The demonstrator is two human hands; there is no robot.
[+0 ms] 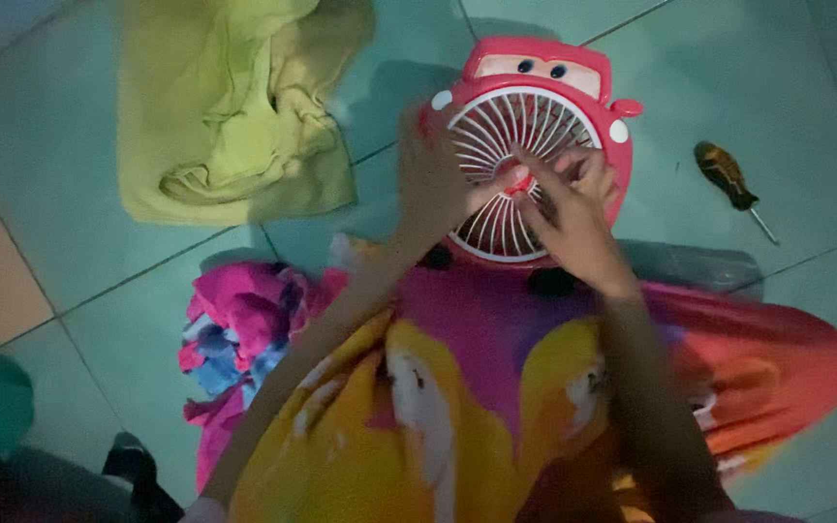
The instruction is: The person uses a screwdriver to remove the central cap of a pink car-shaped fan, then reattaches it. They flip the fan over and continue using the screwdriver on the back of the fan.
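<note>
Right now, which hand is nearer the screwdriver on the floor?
Right. The right hand is at the centre of the red fan, on the side facing the screwdriver; the left hand grips the fan's far edge.

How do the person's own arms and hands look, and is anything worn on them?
Both arms are bare, with no sleeves reaching the forearms. The left hand and right hand wear no gloves; no watch or bracelet shows at the wrists. The dim, blurred picture hides whether there are rings.
</note>
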